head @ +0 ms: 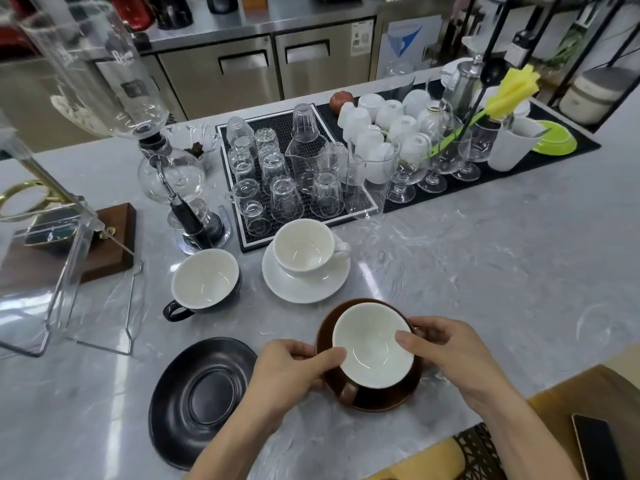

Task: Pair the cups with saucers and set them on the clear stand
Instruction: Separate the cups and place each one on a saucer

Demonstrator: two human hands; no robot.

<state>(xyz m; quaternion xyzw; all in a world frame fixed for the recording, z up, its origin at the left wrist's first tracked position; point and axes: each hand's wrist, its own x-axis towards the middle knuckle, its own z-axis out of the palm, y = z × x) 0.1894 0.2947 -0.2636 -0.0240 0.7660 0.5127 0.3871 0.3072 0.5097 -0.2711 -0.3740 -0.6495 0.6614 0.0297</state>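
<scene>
A brown cup (372,344) with a white inside sits on a brown saucer (381,398) near me. My left hand (294,367) grips the set at its left side, thumb on the cup's rim. My right hand (446,344) grips its right side, thumb also on the rim. A white cup (304,245) stands on a white saucer (308,285) farther back. Left of it a black cup (204,280) stands alone on the counter. A bare black saucer (201,396) lies at the near left. The clear stand (65,271) is at the far left.
A black mat (294,168) holds several upturned glasses behind the cups. A longer mat (502,168) at the right carries white cups, stemmed glasses and a green bowl. A glass siphon brewer (173,174) stands left of them. A phone (599,445) lies at the near right.
</scene>
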